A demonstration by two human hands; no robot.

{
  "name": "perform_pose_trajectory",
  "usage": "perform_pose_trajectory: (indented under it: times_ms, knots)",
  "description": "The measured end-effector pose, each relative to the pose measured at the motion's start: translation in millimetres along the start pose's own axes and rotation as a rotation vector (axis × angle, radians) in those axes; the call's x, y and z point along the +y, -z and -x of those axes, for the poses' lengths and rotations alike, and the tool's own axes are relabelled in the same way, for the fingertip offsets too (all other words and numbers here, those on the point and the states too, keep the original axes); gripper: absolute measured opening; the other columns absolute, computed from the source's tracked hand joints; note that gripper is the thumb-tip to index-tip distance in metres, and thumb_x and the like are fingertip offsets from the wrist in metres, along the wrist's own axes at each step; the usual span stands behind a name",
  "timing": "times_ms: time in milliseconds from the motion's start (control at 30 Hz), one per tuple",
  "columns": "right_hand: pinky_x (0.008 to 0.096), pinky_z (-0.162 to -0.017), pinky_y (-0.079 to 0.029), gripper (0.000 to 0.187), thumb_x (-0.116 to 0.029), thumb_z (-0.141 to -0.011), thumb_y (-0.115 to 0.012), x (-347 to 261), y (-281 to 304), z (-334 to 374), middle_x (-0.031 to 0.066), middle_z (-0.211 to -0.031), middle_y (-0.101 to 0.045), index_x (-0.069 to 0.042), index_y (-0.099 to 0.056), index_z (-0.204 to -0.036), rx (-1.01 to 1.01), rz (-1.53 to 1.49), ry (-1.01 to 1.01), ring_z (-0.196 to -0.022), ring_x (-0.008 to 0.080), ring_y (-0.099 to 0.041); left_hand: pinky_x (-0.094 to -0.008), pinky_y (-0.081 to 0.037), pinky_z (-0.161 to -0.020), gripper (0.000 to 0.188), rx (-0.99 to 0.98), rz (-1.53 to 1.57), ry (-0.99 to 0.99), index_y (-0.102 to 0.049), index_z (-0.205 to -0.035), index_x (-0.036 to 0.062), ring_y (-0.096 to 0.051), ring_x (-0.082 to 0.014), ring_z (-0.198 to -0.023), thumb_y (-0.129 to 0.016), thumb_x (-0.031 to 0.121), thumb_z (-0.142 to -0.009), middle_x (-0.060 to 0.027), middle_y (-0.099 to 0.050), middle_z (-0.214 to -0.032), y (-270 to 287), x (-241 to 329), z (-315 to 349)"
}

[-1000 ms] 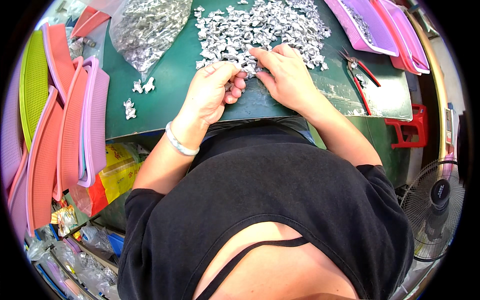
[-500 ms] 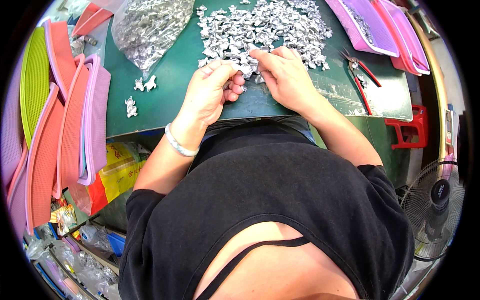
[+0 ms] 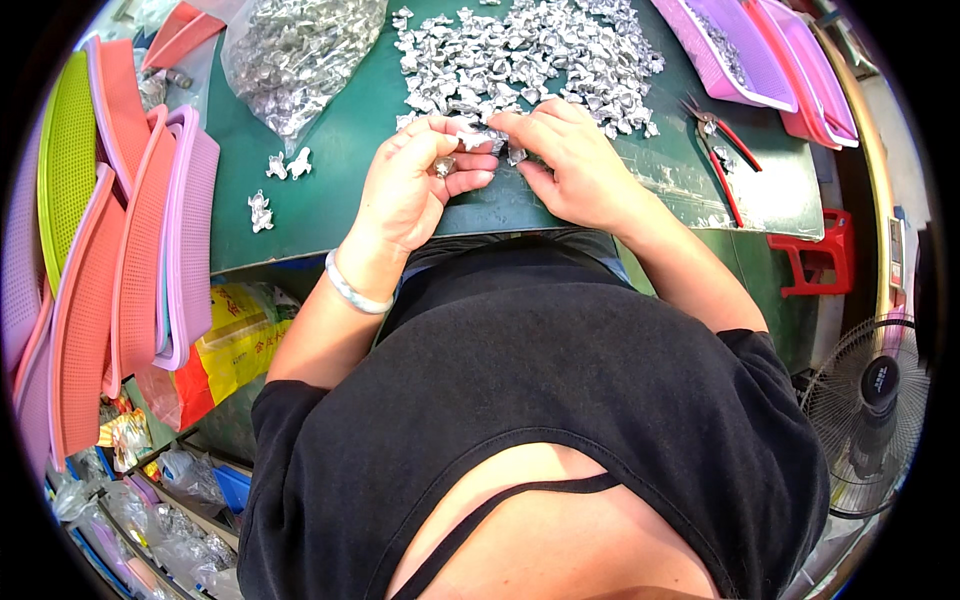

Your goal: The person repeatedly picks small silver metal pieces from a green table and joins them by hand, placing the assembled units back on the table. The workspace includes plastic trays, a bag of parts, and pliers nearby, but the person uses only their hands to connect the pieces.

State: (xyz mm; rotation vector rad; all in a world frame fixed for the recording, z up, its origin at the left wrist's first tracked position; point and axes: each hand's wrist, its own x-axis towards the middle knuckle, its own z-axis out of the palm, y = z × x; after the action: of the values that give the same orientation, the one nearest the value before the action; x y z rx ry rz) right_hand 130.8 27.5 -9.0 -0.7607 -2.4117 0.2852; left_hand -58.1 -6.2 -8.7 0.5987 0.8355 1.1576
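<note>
At the near edge of a heap of small silver metal figures [image 3: 530, 60], both my hands work close together. My left hand [image 3: 405, 185] is partly curled, with a small metal figure [image 3: 444, 166] held in its fingers and another silver piece at the fingertips. My right hand [image 3: 580, 165] reaches in from the other side, thumb and index closed around a small silver piece [image 3: 516, 155], mostly hidden by the fingers. Left of my hands, a pair of loose figures [image 3: 299, 164] and a single figure [image 3: 261, 213] lie on the green tabletop [image 3: 330, 200].
A clear plastic bag [image 3: 300, 60] full of metal pieces stands at the back left. Red-handled cutting pliers [image 3: 728, 185] lie on the right, near a purple basket [image 3: 740, 90]. Stacked plastic baskets [image 3: 190, 230] line the left side; a red stool [image 3: 825, 255] and fan [image 3: 865, 420] are at right.
My left fingers have loosened, uncovering the metal figure in them. My right index finger has shifted slightly left and down toward the left hand.
</note>
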Motion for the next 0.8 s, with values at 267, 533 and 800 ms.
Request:
perform_pose_trajectory:
  times_ms: [267,533,800]
  knots:
    - [0.0363,-0.069,-0.041,0.039,-0.001,-0.071,-0.056,2.8,-4.0,1.7,0.0082,-0.079,-0.056,-0.006,-0.051,-0.109,-0.026,0.034,-0.011,-0.076,0.0265,-0.053,-0.027,-0.051,-0.062,0.014,-0.003,-0.022,0.024,-0.055,-0.093,0.0014,-0.06,-0.0157,-0.068,-0.049,0.01,-0.083,-0.0083,-0.06,-0.081,6.5,-0.1,-0.3]
    - [0.0325,-0.068,-0.044,0.041,0.005,-0.073,-0.054,8.5,1.1,8.3,0.0059,-0.078,-0.057,-0.009,-0.053,-0.112,0.01,-0.078,-0.053,-0.074,0.0225,-0.056,-0.022,-0.044,-0.054,0.013,0.009,-0.206,0.059,-0.057,-0.092,0.0029,-0.056,-0.0114,-0.064,-0.051,0.01,-0.083,-0.0049,-0.059,-0.076,2.8,-1.7,1.9]
    - [0.0372,-0.065,-0.042,0.038,-0.005,-0.072,-0.059,-2.9,-2.7,8.3,0.0073,-0.071,-0.057,-0.002,-0.05,-0.109,0.026,-0.053,-0.227,-0.072,0.0265,-0.054,-0.0203,-0.044,-0.052,0.011,0.011,-0.213,0.048,-0.058,-0.09,0.0035,-0.056,-0.0097,-0.061,-0.054,0.011,-0.083,-0.0048,-0.06,-0.076,3.5,-2.7,0.4]
